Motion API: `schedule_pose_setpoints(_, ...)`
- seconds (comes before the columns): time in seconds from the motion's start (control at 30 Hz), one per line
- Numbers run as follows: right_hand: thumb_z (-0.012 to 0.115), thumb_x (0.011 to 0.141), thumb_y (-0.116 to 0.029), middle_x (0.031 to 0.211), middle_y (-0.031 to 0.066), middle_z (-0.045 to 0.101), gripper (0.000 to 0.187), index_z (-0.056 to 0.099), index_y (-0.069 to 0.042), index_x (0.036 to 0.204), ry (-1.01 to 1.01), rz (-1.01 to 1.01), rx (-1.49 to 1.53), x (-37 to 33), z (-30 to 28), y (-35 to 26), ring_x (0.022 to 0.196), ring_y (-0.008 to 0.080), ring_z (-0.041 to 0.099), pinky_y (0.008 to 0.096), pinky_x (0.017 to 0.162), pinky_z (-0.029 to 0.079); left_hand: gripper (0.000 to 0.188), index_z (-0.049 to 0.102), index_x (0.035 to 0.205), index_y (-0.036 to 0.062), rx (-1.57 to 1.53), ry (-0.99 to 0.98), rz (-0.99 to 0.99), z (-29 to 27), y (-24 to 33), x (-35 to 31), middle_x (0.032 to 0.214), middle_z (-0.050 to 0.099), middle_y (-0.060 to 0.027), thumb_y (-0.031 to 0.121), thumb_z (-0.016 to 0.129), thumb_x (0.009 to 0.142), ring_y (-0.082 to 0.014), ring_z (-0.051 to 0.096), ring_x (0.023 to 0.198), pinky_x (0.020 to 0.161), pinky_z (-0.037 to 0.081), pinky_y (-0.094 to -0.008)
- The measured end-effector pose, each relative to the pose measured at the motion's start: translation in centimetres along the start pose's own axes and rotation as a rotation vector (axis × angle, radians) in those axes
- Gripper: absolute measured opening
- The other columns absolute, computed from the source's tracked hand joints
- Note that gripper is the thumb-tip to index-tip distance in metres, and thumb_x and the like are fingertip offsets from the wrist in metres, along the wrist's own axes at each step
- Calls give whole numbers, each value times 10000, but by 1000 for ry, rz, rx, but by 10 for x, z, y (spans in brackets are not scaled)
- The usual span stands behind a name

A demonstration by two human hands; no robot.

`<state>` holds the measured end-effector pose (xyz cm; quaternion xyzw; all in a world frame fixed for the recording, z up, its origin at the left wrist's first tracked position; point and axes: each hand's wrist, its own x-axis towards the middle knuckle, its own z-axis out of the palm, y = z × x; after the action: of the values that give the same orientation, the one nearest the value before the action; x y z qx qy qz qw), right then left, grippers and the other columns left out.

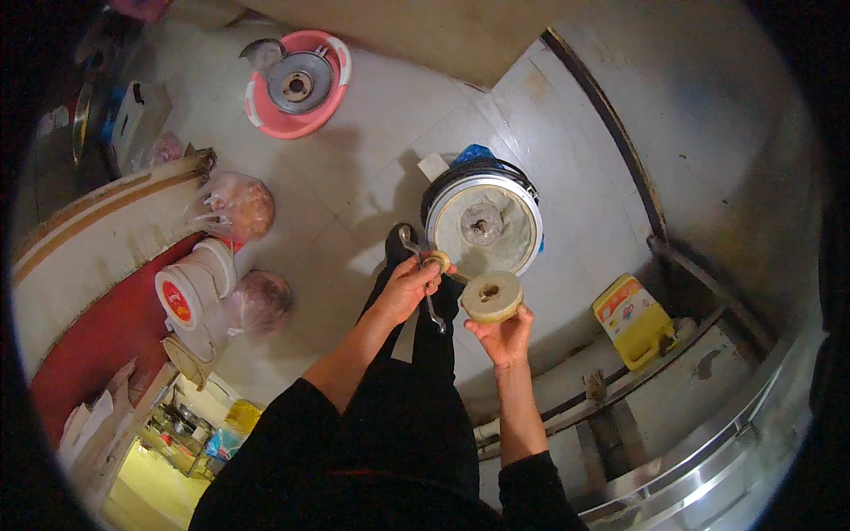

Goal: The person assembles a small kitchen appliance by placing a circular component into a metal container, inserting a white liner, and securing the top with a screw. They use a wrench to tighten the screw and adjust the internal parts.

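Note:
My left hand is closed round a bent metal wrench-like tool whose ends stick out above and below the fist. A small pale ring-shaped piece is pinched at the thumb and fingers of that hand. My right hand grips a thick, pale grinding stone from below, its dark centre hole facing up. Just beyond both hands stands a round machine with a metal rim and a pale inside. A rough round hub sits in its middle. The stone is held apart from the machine.
A pink basin holding metal round parts stands on the tiled floor at the far left. White buckets and plastic-bagged bundles line the left side. To the right lies a yellow jug, near a metal counter edge.

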<state>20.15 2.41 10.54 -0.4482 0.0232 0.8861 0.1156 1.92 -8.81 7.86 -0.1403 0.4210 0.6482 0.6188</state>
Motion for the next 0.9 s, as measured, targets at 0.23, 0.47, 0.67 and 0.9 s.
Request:
schedule_pose_setpoints(0.23,598,741,-534,1259,112,524,711,450,-126,1305,-87,17,207,2,0,7,1075,418,533,436,687,505,233,541,1151,51,67,-71,33,14,1,-4,1098,605,-134,154,509,944,-96,445,730,665,375,-244)
schedule_pose_setpoints(0.47,584,750,-484,1282,146,496,720,418,-96,1333,-192,66,306,-7,-4,9,1106,408,524,540,716,520,248,519,1136,15,80,-52,51,33,1,-7,1066,615,-92,158,521,934,-62,422,718,651,375,-205)
schedule_pose_setpoints(0.67,572,764,-472,1307,153,479,709,408,-102,1346,-227,62,288,-7,-9,13,1131,385,519,576,749,522,268,520,1161,28,222,-95,-38,39,8,-12,1131,600,-108,110,525,906,-79,465,786,736,402,-240)
schedule_pose_setpoints(0.9,539,806,-565,1152,156,572,702,457,-55,1281,34,156,-84,-10,2,13,1006,300,608,490,782,546,352,526,1189,0,521,-251,-90,39,17,-28,1167,597,-69,68,591,850,-124,539,1023,923,409,-278)
